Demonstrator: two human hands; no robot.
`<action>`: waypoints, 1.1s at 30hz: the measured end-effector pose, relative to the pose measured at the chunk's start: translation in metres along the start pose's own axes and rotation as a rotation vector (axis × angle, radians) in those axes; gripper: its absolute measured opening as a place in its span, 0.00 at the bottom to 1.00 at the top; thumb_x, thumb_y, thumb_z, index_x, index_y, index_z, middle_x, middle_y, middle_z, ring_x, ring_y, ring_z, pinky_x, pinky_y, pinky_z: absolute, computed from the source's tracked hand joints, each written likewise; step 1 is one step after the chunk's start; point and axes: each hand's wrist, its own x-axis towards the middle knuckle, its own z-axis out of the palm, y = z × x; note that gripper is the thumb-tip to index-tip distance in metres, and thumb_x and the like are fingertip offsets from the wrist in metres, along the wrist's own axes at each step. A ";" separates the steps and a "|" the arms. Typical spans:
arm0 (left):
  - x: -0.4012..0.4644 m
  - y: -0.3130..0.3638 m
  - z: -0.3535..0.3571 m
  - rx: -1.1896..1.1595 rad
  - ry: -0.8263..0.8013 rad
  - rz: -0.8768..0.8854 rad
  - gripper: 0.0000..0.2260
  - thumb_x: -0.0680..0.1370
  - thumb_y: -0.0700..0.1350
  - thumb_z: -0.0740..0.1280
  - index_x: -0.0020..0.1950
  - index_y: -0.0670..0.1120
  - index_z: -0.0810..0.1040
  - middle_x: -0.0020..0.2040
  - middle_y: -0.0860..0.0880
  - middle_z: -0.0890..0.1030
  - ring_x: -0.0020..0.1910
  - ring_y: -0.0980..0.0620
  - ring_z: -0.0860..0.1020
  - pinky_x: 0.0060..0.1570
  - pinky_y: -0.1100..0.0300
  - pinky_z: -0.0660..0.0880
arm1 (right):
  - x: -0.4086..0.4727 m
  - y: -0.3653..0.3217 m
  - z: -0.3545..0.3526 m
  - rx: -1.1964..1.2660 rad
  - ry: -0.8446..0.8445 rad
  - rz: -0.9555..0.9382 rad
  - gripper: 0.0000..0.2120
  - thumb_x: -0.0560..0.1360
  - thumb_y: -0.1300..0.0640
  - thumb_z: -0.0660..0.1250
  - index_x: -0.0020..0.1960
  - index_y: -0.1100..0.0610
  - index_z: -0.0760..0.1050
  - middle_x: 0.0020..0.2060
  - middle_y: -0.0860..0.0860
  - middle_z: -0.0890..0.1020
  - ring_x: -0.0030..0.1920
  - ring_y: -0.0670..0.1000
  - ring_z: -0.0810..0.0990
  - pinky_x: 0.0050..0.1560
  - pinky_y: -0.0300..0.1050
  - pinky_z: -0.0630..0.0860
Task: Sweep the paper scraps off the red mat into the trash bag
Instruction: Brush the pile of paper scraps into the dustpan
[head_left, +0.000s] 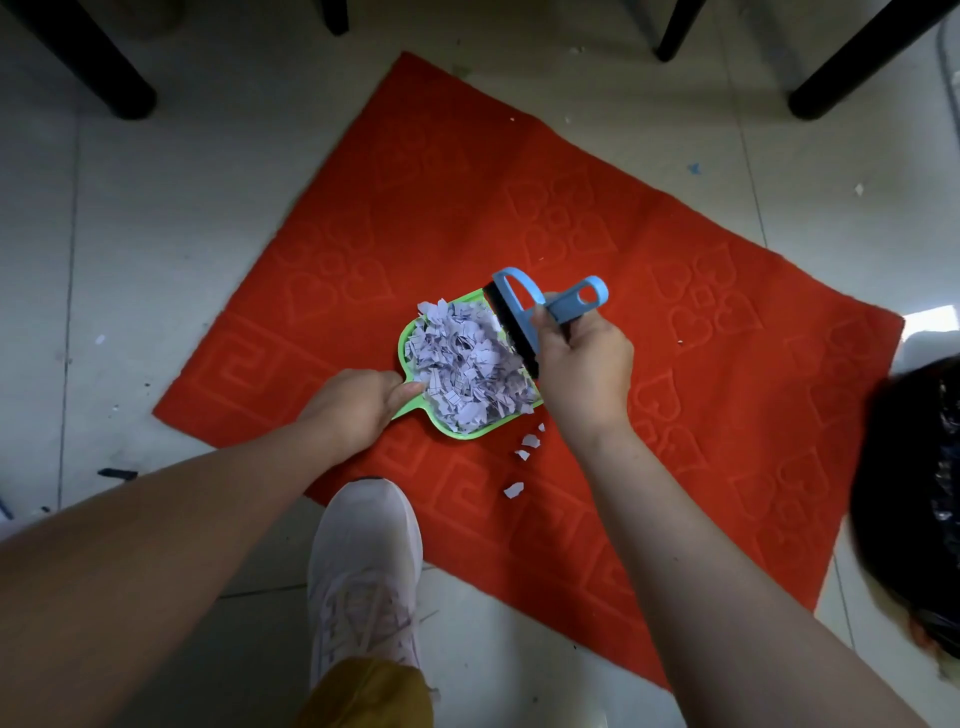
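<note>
Scraps (467, 369) under brush-gripping right hand (584, 364)

Left hand (358, 410) gripping green dustpan (410, 343) heaped with paper scraps (467, 369), right hand (584, 369) holding blue brush (524, 312), red mat (675, 364)

scraps (470, 376): heaped in dustpan (457, 434) | mat (675, 291): red, flat | bag (904, 493): right

Indoor room, home or plain office, cannot tell which. Pale glossy floor tiles (182, 208), scuffed, grout lines showing. Black furniture legs (98, 67) stand at far edge, likely table or chairs. Red mat (467, 208) with embossed hearts and key-pattern border lies on floor, doormat style. Black trash bag (909, 493) at right. White sneaker (363, 561) on tiles.
</note>
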 end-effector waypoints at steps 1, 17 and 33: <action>0.000 -0.001 0.000 -0.011 0.003 -0.001 0.23 0.80 0.60 0.53 0.33 0.46 0.66 0.31 0.49 0.71 0.36 0.46 0.72 0.39 0.55 0.65 | 0.000 0.001 -0.003 0.029 0.013 0.002 0.12 0.78 0.50 0.63 0.45 0.57 0.78 0.30 0.51 0.77 0.33 0.54 0.75 0.36 0.48 0.70; -0.015 -0.010 0.000 -0.144 0.067 0.004 0.23 0.79 0.59 0.56 0.33 0.43 0.68 0.30 0.45 0.73 0.33 0.46 0.73 0.37 0.51 0.67 | 0.002 0.004 -0.022 0.225 0.064 0.137 0.07 0.76 0.50 0.65 0.42 0.51 0.78 0.36 0.52 0.83 0.39 0.54 0.83 0.46 0.59 0.79; -0.053 -0.066 0.001 -0.124 0.140 -0.083 0.20 0.79 0.54 0.59 0.30 0.46 0.66 0.27 0.48 0.71 0.32 0.46 0.72 0.36 0.53 0.66 | 0.057 -0.047 0.022 -0.168 -0.361 -0.279 0.10 0.74 0.49 0.68 0.53 0.50 0.81 0.46 0.52 0.84 0.47 0.54 0.81 0.49 0.53 0.76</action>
